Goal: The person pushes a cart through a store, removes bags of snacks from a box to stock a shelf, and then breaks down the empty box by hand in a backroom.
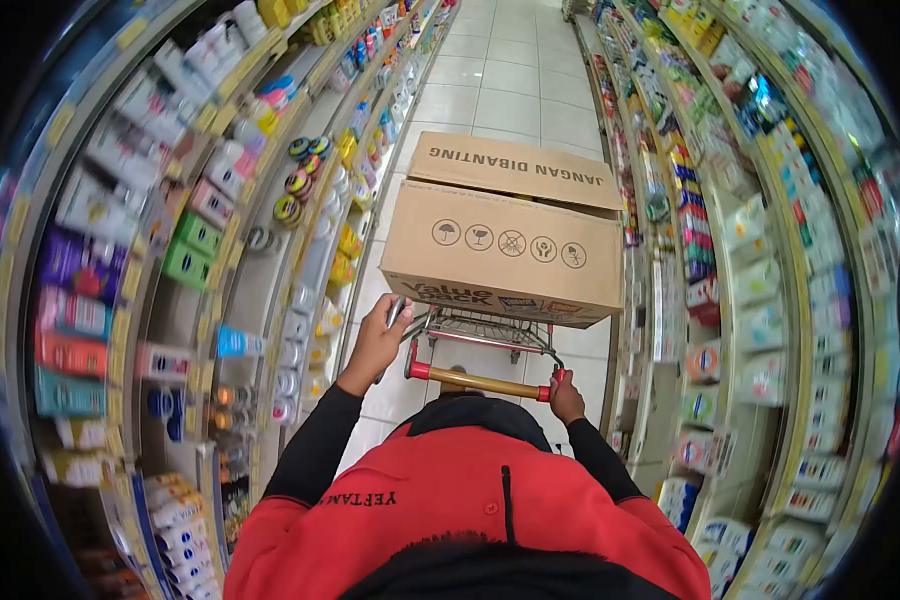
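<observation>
My left hand [375, 345] is closed around a slim dark phone [397, 310], seen nearly edge-on, just left of the cart handle. My right hand [567, 396] grips the red right end of the shopping cart's handle [485, 383], which has a yellow-brown bar between red ends. In front of me, a large brown cardboard box [510, 240] rests on the metal shopping cart [485, 330]. Its near top flap bears printed handling symbols, and "Value Pack" shows on its near side. The far flap stands slightly raised, leaving a dark gap; the contents are hidden.
Shelves of tubes, bottles and boxes [195, 250] line the left side of the aisle. On the right, more shelves carry packets and bottles [760, 320]. The white tiled floor [480, 75] runs ahead between them. The box spans much of the aisle's width.
</observation>
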Demonstrator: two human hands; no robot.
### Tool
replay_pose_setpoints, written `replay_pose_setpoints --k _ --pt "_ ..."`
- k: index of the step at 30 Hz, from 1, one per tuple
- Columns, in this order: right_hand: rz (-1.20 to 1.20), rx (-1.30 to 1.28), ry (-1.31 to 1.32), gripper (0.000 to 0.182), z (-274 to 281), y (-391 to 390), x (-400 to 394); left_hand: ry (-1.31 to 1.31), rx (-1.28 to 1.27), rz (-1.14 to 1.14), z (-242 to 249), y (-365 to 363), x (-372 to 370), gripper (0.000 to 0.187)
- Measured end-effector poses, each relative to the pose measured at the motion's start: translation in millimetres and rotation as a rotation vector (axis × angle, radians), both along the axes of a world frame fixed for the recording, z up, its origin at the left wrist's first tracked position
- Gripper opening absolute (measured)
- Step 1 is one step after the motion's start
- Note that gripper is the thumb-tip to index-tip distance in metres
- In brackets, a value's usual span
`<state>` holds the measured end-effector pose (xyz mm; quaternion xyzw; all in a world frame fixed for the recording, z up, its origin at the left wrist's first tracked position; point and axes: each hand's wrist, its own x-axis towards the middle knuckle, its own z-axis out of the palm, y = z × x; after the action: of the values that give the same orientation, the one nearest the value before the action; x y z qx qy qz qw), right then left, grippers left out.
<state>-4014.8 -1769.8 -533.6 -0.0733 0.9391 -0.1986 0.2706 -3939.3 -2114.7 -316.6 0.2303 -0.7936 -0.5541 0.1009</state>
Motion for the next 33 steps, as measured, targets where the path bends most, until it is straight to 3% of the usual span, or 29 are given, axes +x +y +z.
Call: replay_pose_setpoints --k 5,12,17,19,24,31,33 --pt "-0.095 0.021 -0.049 0.033 -8.7 -74.1 -176.6 -0.054 -0.074 -0.020 -19.6 -76.5 -182.7 0.024" --pt "-0.064 -0.008 -0.018 0.034 -23.2 -180.2 -431.4 -0.028 0.055 -0.013 -40.6 -193.1 -438.5 0.031" --pt "-0.055 0.017 -0.094 0.036 -21.3 -259.4 -606.9 -0.038 0.010 -0.005 -51.5 -271.7 -605.3 0.029" --pt "-0.030 0.087 -0.119 0.037 -25.0 -288.2 -674.9 -0.074 -0.085 -0.038 -46.4 -295.3 -672.4 0.027" --pt "0.030 0.090 -0.102 0.039 -46.6 -346.4 -853.8 -0.027 0.031 0.000 -68.3 -355.8 -850.4 0.025" --pt "-0.039 -0.037 -0.042 0.035 -71.9 -420.8 -1093.8 -0.003 -0.026 -0.014 -89.0 -432.1 -1104.4 0.024" --pt "-0.018 0.032 -0.072 0.035 -80.0 -442.2 -1165.9 -0.012 0.003 0.014 -89.5 -447.5 -1172.1 0.025"
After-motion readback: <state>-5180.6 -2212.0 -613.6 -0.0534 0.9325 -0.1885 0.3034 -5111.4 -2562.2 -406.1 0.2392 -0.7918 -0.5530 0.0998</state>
